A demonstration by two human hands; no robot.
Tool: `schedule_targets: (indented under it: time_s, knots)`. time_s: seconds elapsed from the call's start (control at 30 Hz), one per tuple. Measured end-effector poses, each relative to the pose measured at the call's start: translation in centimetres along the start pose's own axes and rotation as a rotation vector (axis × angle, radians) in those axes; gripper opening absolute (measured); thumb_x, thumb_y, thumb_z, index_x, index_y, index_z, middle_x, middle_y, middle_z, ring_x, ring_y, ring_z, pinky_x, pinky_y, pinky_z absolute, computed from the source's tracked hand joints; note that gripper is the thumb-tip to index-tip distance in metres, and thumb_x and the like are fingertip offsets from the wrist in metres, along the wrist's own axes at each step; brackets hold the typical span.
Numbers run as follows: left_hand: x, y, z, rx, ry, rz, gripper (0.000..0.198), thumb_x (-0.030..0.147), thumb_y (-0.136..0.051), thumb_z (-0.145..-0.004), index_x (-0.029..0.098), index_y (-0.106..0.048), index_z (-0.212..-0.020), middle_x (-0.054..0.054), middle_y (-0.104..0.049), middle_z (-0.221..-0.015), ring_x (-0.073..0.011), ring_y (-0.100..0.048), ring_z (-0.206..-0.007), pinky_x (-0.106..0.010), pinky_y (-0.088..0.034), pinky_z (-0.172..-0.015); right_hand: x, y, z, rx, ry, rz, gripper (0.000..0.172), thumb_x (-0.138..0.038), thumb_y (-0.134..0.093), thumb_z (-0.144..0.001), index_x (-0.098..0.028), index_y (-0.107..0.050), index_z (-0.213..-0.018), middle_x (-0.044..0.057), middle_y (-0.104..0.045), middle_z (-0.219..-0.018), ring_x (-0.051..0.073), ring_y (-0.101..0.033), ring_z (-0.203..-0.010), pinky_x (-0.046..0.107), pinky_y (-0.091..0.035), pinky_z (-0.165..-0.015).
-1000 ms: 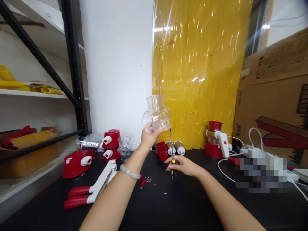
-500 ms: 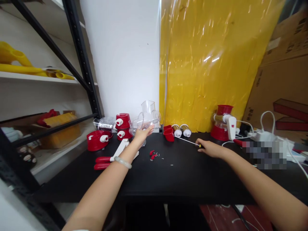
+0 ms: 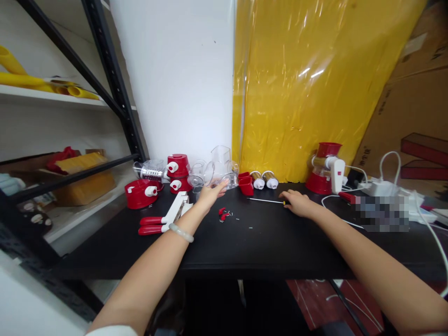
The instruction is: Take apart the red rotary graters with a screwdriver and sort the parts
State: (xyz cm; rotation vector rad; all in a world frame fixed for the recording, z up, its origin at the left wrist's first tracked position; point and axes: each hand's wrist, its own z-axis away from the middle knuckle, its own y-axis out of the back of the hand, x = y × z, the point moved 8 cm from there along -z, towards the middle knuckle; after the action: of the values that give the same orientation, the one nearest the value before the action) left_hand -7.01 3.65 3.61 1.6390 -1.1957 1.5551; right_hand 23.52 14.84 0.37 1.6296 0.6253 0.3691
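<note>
Left hand (image 3: 211,196): partly closed, thumb extended, and holding a transparent rotary-grater housing (image 3: 220,161) by its lower part. The housing is standing hopper-up at the back of the black table (image 3: 227,252), overlapping a second clear housing (image 3: 197,173) in view; whether its underside is touching the table, cannot tell.

Right hand (image 3: 297,203): fingers loosely curled, palm down, covering the handle of a screwdriver (image 3: 266,200). The shaft is pointing left, about level along the table; firmness of grip, cannot tell.

Step in hand, as judged: housing and screwdriver are both being handled low, seemingly being placed. Letting go of the housing calls for steady footing, apart from its neighbour; the screwdriver calls for lying flat.

Between the hands, nearer the table's front: small red parts (image 3: 223,214) and loose screws (image 3: 250,227) are lying scattered.

Behind: red hoppers (image 3: 246,185) and two grating drums (image 3: 258,181) are sitting side by side.

Left: white crank handles (image 3: 164,220) with red grips are lying near stacked red bases (image 3: 178,172).
</note>
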Motion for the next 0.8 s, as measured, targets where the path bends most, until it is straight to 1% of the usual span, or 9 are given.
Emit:
schedule_targets:
  time_s: [0.07, 0.17, 0.2, 0.27, 0.33, 0.37, 0.53, 0.67, 0.8]
  knots:
    - [-0.3, -0.4, 0.2, -0.022, 0.011, 0.022, 0.055, 0.046, -0.084, -0.06, 0.017, -0.065, -0.103, -0.008, -0.073, -0.097, -0.0157, -0.072, -0.073, -0.024, -0.057, -0.065, -3.2, 1.4, -0.2, 0.07, 0.067, -0.031, 0.034, -0.023, -0.058, -0.086, -0.02, -0.058, -0.121, 0.016, -0.055, -0.122, 0.034, -0.05, -0.117, 0.051, -0.041, -0.093]
    - [-0.4, -1.1, 0.7, -0.055, 0.006, 0.076, 0.054, 0.048, -0.082, -0.062, 0.018, -0.064, -0.103, -0.009, -0.07, -0.108, -0.0163, -0.072, -0.079, -0.025, -0.057, -0.067, -10.1, 4.6, -0.3, 0.316, 0.358, -0.379, 0.036, -0.035, -0.058, -0.089, -0.022, -0.056, -0.122, 0.013, -0.057, -0.116, 0.029, -0.053, -0.112, 0.047, -0.04, -0.099]
    - [-0.4, -1.2, 0.9, -0.054, -0.004, 0.088, 0.054, 0.048, -0.082, -0.063, 0.019, -0.064, -0.104, -0.009, -0.07, -0.109, -0.017, -0.072, -0.082, -0.025, -0.057, -0.068, -11.7, 4.9, -0.6, 0.343, 0.389, -0.546, 0.039, -0.041, -0.059, -0.088, -0.022, -0.055, -0.122, 0.011, -0.058, -0.111, 0.027, -0.055, -0.106, 0.047, -0.042, -0.097]
    - [-0.3, -1.4, 1.3, -0.038, -0.038, 0.089, 0.055, 0.048, -0.08, -0.064, 0.02, -0.062, -0.107, -0.009, -0.07, -0.111, -0.0192, -0.071, -0.089, -0.027, -0.057, -0.071, -13.7, 4.1, -2.1, 0.281, 0.308, -0.897, 0.045, -0.052, -0.06, -0.085, -0.021, -0.053, -0.118, 0.008, -0.06, -0.096, 0.025, -0.058, -0.094, 0.046, -0.046, -0.091]
    - [-0.1, -1.6, 1.7, -0.03, -0.08, 0.079, 0.055, 0.047, -0.08, -0.064, 0.021, -0.06, -0.109, -0.009, -0.069, -0.113, -0.0213, -0.07, -0.096, -0.03, -0.058, -0.075, -14.9, 2.0, -3.6, 0.154, 0.19, -1.212, 0.048, -0.059, -0.061, -0.082, -0.022, -0.052, -0.111, 0.008, -0.06, -0.098, 0.024, -0.059, -0.095, 0.046, -0.049, -0.088]
    - [0.1, -1.7, 1.8, -0.036, -0.102, 0.073, 0.056, 0.047, -0.08, -0.064, 0.021, -0.058, -0.11, -0.009, -0.068, -0.114, -0.0221, -0.069, -0.099, -0.031, -0.058, -0.077, -15.5, 1.1, -4.0, 0.117, 0.173, -1.29, 0.048, -0.061, -0.059, -0.082, -0.022, -0.05, -0.11, 0.008, -0.061, -0.101, 0.023, -0.06, -0.098, 0.045, -0.05, -0.087]
    - [0.7, -2.6, 2.6, -0.106, -0.232, 0.015, 0.057, 0.044, -0.079, -0.065, 0.023, -0.055, -0.112, -0.008, -0.067, -0.119, -0.0235, -0.066, -0.106, -0.037, -0.056, -0.086, -16.3, -0.9, -4.0, 0.084, 0.231, -1.692, 0.044, -0.056, -0.066, -0.078, -0.027, -0.049, -0.107, 0.005, -0.062, -0.114, 0.02, -0.06, -0.109, 0.042, -0.05, -0.093]
    - [1.1, -2.8, 2.8, -0.124, -0.349, -0.091, 0.056, 0.044, -0.078, -0.067, 0.022, -0.054, -0.113, -0.01, -0.066, -0.121, -0.0244, -0.064, -0.112, -0.04, -0.054, -0.093, -16.5, -1.5, -3.3, 0.038, 0.238, -1.83, 0.039, -0.047, -0.071, -0.078, -0.028, -0.054, -0.107, 0.003, -0.063, -0.12, 0.021, -0.061, -0.111, 0.045, -0.048, -0.096]
    - [1.0, -3.0, 2.7, -0.159, -0.386, -0.143, 0.058, 0.042, -0.079, -0.067, 0.022, -0.053, -0.115, -0.01, -0.065, -0.123, -0.0242, -0.062, -0.115, -0.041, -0.049, -0.1, -16.6, -1.5, -2.7, 0.0, 0.245, -1.91, 0.038, -0.045, -0.072, -0.076, -0.026, -0.059, -0.106, 0.004, -0.064, -0.121, 0.021, -0.062, -0.11, 0.045, -0.047, -0.098]
